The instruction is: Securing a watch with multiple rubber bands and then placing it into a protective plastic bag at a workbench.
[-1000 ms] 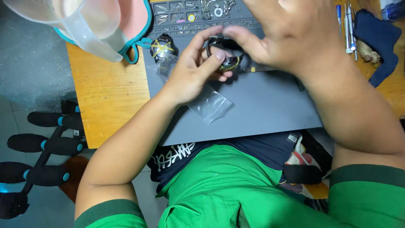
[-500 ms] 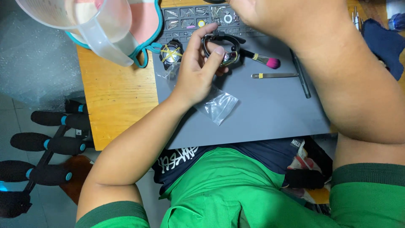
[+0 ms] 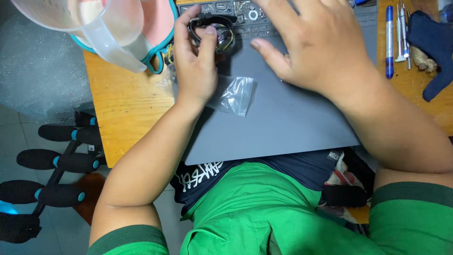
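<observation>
The left hand [image 3: 194,71] reaches up over the left edge of the grey mat [image 3: 292,118] and holds a small black device [image 3: 211,29] — a rounded, strap-like housing with yellow wires showing inside it. The thumb and the fingers [image 3: 207,40] are curled around the black device, pinching it at the far edge of the mat, just in front of the mat's row of small parts compartments [image 3: 245,14]. The right hand [image 3: 314,45] lies over the far middle of the mat, palm down, its fingers spread and stretched toward the far edge; the fingertips run out of view, so whether they touch anything there cannot be told. The thumb points left toward the black device without touching it.

A small clear plastic bag [image 3: 233,94] lies on the mat just beside the left wrist, partly under it. The mat rests on a wooden surface [image 3: 125,108]. At the far left corner of the surface stand a clear measuring jug [image 3: 89,23] and a pink tray with a teal rim [image 3: 160,23]. Near the right edge lie a blue pen [image 3: 389,42], thin metal tools [image 3: 402,33] and a dark blue cloth [image 3: 432,42]. The person wears green clothing [image 3: 245,217].
</observation>
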